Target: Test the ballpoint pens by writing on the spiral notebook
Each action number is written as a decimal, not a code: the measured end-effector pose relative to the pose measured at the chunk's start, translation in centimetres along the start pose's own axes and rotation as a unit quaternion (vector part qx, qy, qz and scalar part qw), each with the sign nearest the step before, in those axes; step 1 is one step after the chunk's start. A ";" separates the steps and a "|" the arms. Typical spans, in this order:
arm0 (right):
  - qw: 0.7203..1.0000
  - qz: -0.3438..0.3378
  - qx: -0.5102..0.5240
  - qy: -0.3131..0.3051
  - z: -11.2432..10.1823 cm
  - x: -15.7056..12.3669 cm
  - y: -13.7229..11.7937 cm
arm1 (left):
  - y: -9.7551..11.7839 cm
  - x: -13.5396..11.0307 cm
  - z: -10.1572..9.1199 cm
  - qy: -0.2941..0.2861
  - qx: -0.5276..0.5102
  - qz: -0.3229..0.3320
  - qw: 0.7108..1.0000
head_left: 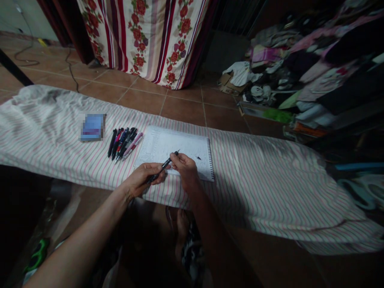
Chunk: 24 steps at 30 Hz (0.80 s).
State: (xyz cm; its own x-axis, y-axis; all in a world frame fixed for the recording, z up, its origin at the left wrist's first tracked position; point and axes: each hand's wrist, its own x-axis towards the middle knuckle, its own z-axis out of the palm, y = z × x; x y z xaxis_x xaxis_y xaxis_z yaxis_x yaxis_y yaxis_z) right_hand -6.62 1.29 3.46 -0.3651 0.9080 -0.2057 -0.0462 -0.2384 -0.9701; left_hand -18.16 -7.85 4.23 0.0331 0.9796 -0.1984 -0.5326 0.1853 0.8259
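My left hand point(150, 173) is closed around the barrel of a black pen point(166, 163), held at a slant over an open spiral notebook point(177, 140). My right hand point(184, 164) pinches the pen's upper end, where a thin point sticks out past the fingers. On the page, just right of that hand, lies a small dark piece point(199, 158), too small to name surely. To the left of the notebook, several pens point(122, 142) lie side by side, mostly dark, some pink or red.
A striped cloth point(255, 176) covers the long surface under everything. At its left lies a blurred blue rectangular object point(93, 127). Beyond are a tiled floor point(183, 108), a flowered curtain point(150, 40) and a heap of clothes point(300, 64). A blue-rimmed object point(357, 194) stands at right.
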 end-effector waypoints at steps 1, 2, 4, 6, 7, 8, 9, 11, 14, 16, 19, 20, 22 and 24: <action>1.000 0.003 0.007 -0.007 0.0 0.0 -0.1 | 0.0 0.0 -0.1 -0.001 -0.003 0.000 1.000; 1.000 0.007 0.017 -0.013 0.1 -0.1 -0.2 | -0.1 0.0 -0.2 0.000 -0.007 0.001 1.000; 0.998 0.019 0.047 -0.030 0.2 -0.2 -0.5 | -0.1 0.0 -0.3 0.003 -0.014 0.002 1.000; 0.995 0.032 0.077 -0.046 0.2 -0.4 -0.8 | 0.0 0.0 -0.3 0.006 -0.017 0.003 1.000; 0.994 0.037 0.088 -0.055 0.2 -0.5 -0.9 | 0.0 0.0 -0.2 0.007 -0.017 0.003 1.000; 0.993 0.040 0.094 -0.061 0.2 -0.5 -1.0 | 0.0 0.0 -0.1 0.008 -0.017 0.004 1.000; 0.993 0.040 0.095 -0.064 0.2 -0.6 -1.0 | 0.0 0.0 -0.1 0.009 -0.015 0.005 1.000; 0.994 0.035 0.087 -0.063 0.1 -0.6 -1.1 | 0.0 0.1 0.0 0.014 -0.006 0.007 1.000; 0.996 0.021 0.063 -0.052 0.0 -0.6 -1.1 | -0.1 0.1 0.1 0.030 0.019 0.001 0.999; 0.998 0.013 0.042 -0.046 0.0 -0.6 -1.1 | -0.1 0.1 0.1 0.043 0.040 -0.001 0.998; 0.999 0.009 0.007 -0.029 0.1 -0.5 -1.1 | -0.2 0.1 0.2 0.056 0.072 0.013 0.996; 1.000 0.006 -0.004 -0.023 0.1 -0.5 -1.1 | -0.2 0.1 0.3 0.060 0.081 0.017 0.995; 1.000 -0.005 -0.029 -0.012 0.3 -0.5 -1.0 | -0.2 0.0 0.4 0.069 0.092 0.019 0.993; 0.999 -0.017 -0.049 0.000 0.4 -0.6 -0.9 | -0.2 0.0 0.5 0.078 0.097 0.014 0.992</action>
State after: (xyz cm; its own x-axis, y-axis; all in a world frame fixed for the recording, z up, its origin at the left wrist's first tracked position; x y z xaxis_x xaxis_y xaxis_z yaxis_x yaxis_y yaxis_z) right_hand -6.72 0.82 4.53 -0.3657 0.9148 -0.1715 0.0326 -0.1716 -0.9846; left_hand -17.61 -7.83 4.31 -0.1182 0.9636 -0.2399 -0.3588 0.1839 0.9151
